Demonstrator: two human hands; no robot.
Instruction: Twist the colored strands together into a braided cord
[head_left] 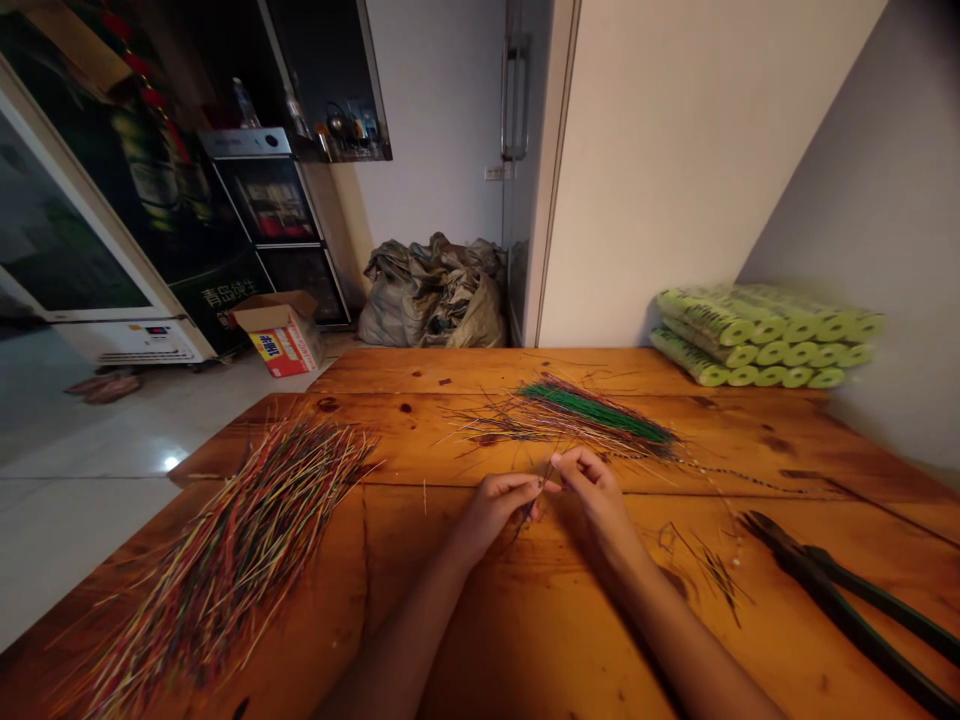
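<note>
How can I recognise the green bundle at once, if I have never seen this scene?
Start from the wooden table and find the person's right hand. Just beyond it, a slanting pile of thin strands holds the green bundle. Its solid bright green sets it apart from the mixed, mostly reddish and tan strands around it.

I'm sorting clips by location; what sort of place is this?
Possibly a small eatery or shop, though nothing confirms it: there's a glass-fronted display fridge, a dark glass-doored cabinet and a large wooden table.
</note>
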